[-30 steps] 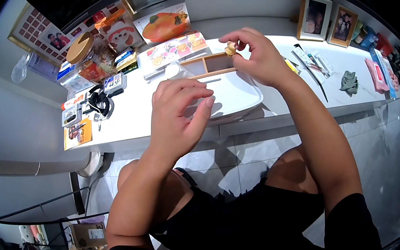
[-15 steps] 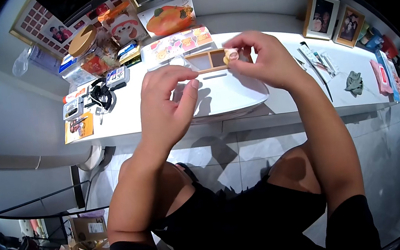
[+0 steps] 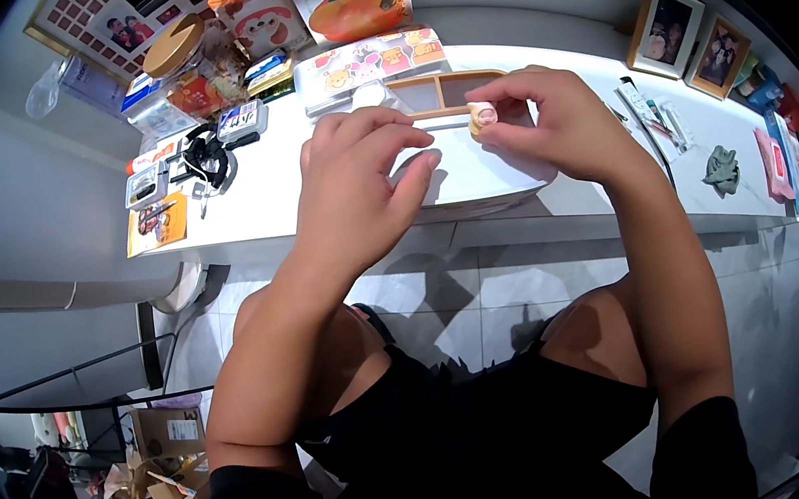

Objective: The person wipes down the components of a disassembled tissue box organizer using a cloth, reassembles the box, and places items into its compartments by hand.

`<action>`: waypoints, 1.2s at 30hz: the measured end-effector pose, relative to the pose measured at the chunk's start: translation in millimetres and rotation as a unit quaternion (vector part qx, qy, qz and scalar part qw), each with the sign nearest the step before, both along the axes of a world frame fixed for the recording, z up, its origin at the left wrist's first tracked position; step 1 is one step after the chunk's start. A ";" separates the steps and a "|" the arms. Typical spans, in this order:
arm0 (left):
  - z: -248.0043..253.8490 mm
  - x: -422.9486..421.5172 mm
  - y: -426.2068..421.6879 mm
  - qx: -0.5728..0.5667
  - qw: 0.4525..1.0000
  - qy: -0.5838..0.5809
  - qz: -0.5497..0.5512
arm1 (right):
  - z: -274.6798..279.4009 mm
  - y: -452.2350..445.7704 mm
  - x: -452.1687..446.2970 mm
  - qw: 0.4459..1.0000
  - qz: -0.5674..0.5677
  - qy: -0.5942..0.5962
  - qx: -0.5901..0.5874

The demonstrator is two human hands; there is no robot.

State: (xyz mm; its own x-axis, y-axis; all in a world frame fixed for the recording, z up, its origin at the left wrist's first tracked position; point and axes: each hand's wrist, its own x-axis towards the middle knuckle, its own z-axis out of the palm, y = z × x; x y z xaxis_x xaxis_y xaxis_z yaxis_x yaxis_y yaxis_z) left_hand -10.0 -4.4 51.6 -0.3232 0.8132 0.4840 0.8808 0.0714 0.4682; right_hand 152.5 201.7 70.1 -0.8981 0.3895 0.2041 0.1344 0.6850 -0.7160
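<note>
Between the thumb and fingers of my right hand (image 3: 544,119) is a small yellow-and-pink figurine (image 3: 482,118). It is held at the front edge of a wooden-rimmed tray (image 3: 440,93) with compartments, set in the top of a white box (image 3: 479,163). My left hand (image 3: 364,173) hovers over the box's left side, thumb and fingers apart, holding nothing. Behind that hand a small white round object (image 3: 369,95) partly shows. A long box with cartoon characters (image 3: 375,61) lies just beyond the tray.
At the back left stand a lidded jar (image 3: 177,52) and a box with orange fruit (image 3: 354,8). Black straps (image 3: 204,157) and small cases lie on the left. To the right are picture frames (image 3: 665,31), a crumpled green cloth (image 3: 721,170) and a pink packet (image 3: 774,162).
My right hand has drawn the figurine from over the right compartment toward the tray's front edge. My left hand has shifted slightly right. The camera view has tilted a little.
</note>
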 end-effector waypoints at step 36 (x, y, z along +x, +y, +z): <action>-0.4 0.5 -3.6 -0.061 0.997 0.041 -0.007 | 3.8 -1.9 -4.6 0.997 -0.013 0.017 0.070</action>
State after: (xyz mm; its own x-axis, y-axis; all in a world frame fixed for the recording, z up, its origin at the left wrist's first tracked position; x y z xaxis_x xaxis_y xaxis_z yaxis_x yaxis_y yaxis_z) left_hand -9.5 -8.0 51.1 -0.2743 0.8717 0.4060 0.9169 0.1097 0.3838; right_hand 147.9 199.7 73.9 -0.8796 0.3790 0.2876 0.1320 0.7751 -0.6178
